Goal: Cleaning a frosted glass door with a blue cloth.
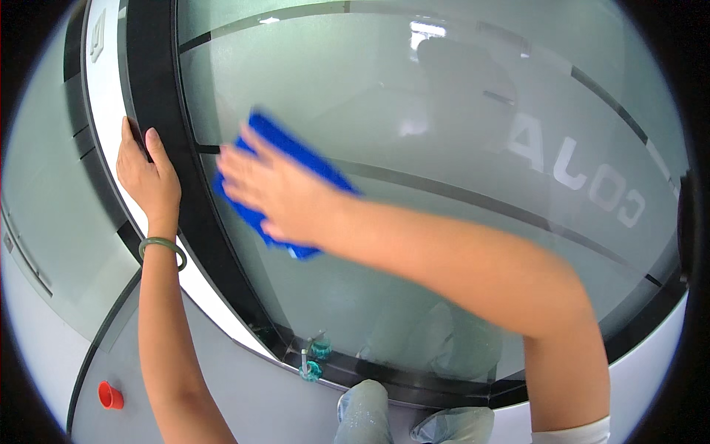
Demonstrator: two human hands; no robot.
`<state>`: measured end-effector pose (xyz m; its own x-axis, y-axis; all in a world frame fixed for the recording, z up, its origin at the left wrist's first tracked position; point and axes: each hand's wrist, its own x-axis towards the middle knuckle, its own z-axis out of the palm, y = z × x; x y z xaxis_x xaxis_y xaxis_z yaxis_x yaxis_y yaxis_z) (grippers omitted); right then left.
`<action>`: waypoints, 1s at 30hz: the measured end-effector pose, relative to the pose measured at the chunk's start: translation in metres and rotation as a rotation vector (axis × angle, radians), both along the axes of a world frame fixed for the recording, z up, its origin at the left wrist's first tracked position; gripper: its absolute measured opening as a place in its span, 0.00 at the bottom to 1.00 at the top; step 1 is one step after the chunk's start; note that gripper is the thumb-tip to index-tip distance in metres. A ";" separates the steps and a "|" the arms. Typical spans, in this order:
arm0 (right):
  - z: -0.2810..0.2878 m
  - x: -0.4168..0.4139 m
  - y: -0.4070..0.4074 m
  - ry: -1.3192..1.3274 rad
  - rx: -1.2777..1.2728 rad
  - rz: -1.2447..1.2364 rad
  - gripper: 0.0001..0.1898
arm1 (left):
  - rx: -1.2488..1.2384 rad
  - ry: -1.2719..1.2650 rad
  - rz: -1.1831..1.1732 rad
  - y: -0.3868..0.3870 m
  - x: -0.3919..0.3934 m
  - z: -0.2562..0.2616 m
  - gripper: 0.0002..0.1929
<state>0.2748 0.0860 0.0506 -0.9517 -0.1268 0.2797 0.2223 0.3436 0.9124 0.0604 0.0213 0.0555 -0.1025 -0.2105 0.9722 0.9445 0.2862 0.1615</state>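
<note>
My right hand (277, 188) presses a blue cloth (299, 150) against a frosted glass panel (344, 111), near its left edge; the fingers are spread over the cloth and look blurred. To the left, my left hand (150, 172), with a green bangle on the wrist, rests against the black frame (161, 83) and the white strip of wall beside it. The left fingers are apart and hold nothing that I can see.
A teal bottle (310, 371) stands on the floor at the frame's lower corner. A red cup (111, 395) is on the floor at the lower left. My covered feet (363, 413) are close to the panel's bottom. A wall switch (97, 36) is at the upper left.
</note>
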 end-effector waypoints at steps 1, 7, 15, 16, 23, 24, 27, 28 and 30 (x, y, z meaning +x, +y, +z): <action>0.029 0.000 -0.002 0.075 0.034 -0.004 0.33 | -0.007 0.000 0.004 0.001 -0.002 -0.001 0.25; 0.087 -0.021 -0.007 0.473 0.127 -0.084 0.32 | 0.007 0.016 0.004 0.000 0.002 0.003 0.24; -0.056 -0.028 -0.013 -0.087 0.061 -0.116 0.36 | -0.004 0.015 0.047 0.003 0.002 0.003 0.23; -0.075 -0.020 -0.006 -0.159 0.185 -0.099 0.37 | -0.005 0.013 0.034 0.005 0.003 0.003 0.23; -0.011 0.016 0.004 -0.013 0.103 -0.007 0.37 | -0.025 0.028 0.107 0.004 0.001 0.002 0.23; 0.014 0.026 0.006 0.081 0.028 0.055 0.35 | -0.026 0.023 0.119 0.003 -0.001 0.003 0.23; 0.098 0.071 0.011 0.345 -0.014 0.292 0.29 | -0.042 0.005 0.124 -0.003 -0.004 0.002 0.23; 0.125 0.093 0.010 0.402 -0.007 0.319 0.27 | -0.044 -0.008 0.122 -0.001 -0.002 0.003 0.23; 0.162 0.131 0.010 0.516 -0.506 0.228 0.28 | -0.042 -0.008 0.123 0.001 0.001 0.002 0.23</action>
<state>0.4059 0.0963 0.2122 -0.6499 -0.0423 0.7589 0.4517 0.7815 0.4304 0.0612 0.0219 0.0578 -0.0863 -0.1810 0.9797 0.9006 0.4062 0.1544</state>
